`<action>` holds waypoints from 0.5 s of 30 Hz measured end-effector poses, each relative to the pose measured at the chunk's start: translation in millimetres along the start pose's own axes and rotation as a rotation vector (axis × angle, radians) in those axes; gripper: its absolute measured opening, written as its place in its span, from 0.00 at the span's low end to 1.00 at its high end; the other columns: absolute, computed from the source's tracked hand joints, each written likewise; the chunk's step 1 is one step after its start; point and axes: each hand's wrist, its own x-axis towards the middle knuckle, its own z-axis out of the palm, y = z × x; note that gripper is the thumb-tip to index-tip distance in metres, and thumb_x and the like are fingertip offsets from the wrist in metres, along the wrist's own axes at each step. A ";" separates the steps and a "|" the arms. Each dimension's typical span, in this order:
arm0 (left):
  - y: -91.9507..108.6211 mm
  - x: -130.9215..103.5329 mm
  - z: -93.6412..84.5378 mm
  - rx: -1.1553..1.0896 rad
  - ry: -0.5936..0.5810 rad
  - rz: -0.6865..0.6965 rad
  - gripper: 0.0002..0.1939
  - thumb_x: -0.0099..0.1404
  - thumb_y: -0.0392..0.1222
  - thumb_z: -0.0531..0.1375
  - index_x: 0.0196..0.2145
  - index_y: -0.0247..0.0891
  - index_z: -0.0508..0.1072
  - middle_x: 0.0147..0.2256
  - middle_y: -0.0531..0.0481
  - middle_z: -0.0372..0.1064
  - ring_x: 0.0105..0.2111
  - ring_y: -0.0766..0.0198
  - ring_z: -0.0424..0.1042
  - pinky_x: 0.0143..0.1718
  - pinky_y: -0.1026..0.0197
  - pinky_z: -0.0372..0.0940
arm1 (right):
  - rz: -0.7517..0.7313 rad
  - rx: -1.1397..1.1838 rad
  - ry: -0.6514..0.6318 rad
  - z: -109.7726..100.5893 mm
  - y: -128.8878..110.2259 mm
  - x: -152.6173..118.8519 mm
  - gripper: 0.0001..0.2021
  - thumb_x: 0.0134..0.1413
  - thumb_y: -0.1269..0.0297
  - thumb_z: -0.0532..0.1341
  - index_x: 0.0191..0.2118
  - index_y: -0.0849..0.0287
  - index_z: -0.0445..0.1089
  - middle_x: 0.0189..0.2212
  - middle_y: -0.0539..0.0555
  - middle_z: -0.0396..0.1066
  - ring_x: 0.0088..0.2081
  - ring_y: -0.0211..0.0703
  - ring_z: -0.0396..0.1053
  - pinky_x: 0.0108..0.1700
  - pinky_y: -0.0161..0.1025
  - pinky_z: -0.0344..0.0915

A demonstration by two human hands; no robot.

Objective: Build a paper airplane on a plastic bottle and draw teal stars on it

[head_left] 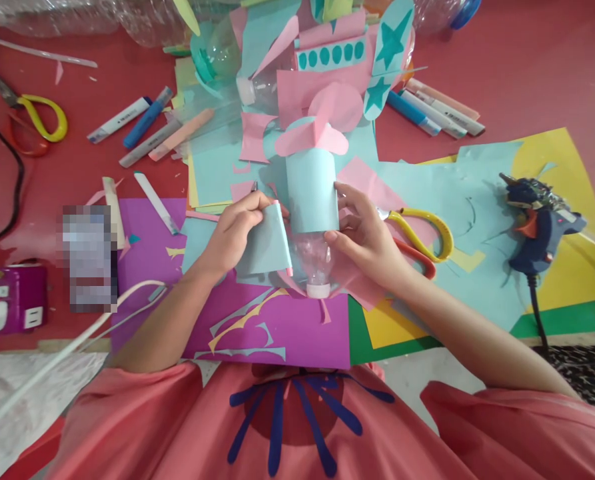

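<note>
A clear plastic bottle (317, 257) lies with its white cap toward me, wrapped in a light blue paper band (312, 193). Pink paper fins (314, 137) stand out at its far end. My right hand (370, 237) grips the bottle from the right, thumb near the band's lower edge. Between the fingers and thumb of my left hand (234, 230) is a light blue paper piece (267, 243) with a pink strip along its right edge, close beside the bottle. Scissors with yellow and orange handles (444, 233) lie partly under my right hand.
A glue gun (542, 233) rests on paper at the right. Markers (147, 117) lie left and right, beyond my hands. Another pair of scissors (42, 117), a phone (88, 257) and a purple power adapter (12, 300) are at the left. Decorated bottles (332, 57) stand at the back; scraps cover purple paper (312, 333).
</note>
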 end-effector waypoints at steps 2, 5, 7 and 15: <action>0.4 -0.2 -0.9 0.002 -0.008 0.001 0.09 0.56 0.42 0.52 0.28 0.38 0.70 0.34 0.49 0.73 0.35 0.59 0.72 0.37 0.59 0.68 | -0.003 0.013 -0.006 1.1 1.2 -2.7 0.34 0.55 0.46 0.61 0.64 0.48 0.52 0.53 0.58 0.60 0.37 0.40 0.68 0.39 0.42 0.73; -0.4 -1.2 -2.9 0.008 -0.034 -0.006 0.09 0.56 0.42 0.52 0.27 0.39 0.70 0.35 0.49 0.75 0.36 0.58 0.73 0.35 0.59 0.68 | -0.034 -0.029 -0.014 1.7 2.1 -5.0 0.34 0.56 0.46 0.60 0.65 0.47 0.52 0.56 0.59 0.58 0.36 0.40 0.68 0.38 0.42 0.73; -1.4 -2.5 -3.6 0.008 -0.049 -0.009 0.08 0.56 0.41 0.52 0.27 0.39 0.70 0.36 0.49 0.75 0.36 0.58 0.73 0.35 0.59 0.67 | -0.074 -0.058 -0.012 1.3 2.0 -5.1 0.34 0.56 0.45 0.60 0.65 0.47 0.52 0.60 0.60 0.55 0.40 0.44 0.69 0.37 0.43 0.74; 6.1 6.4 -15.0 0.131 0.001 0.011 0.08 0.58 0.42 0.53 0.25 0.39 0.69 0.24 0.52 0.64 0.26 0.62 0.63 0.28 0.61 0.58 | -0.100 -0.058 -0.043 1.2 2.3 -1.8 0.36 0.55 0.42 0.59 0.66 0.45 0.51 0.67 0.60 0.48 0.52 0.53 0.67 0.38 0.45 0.74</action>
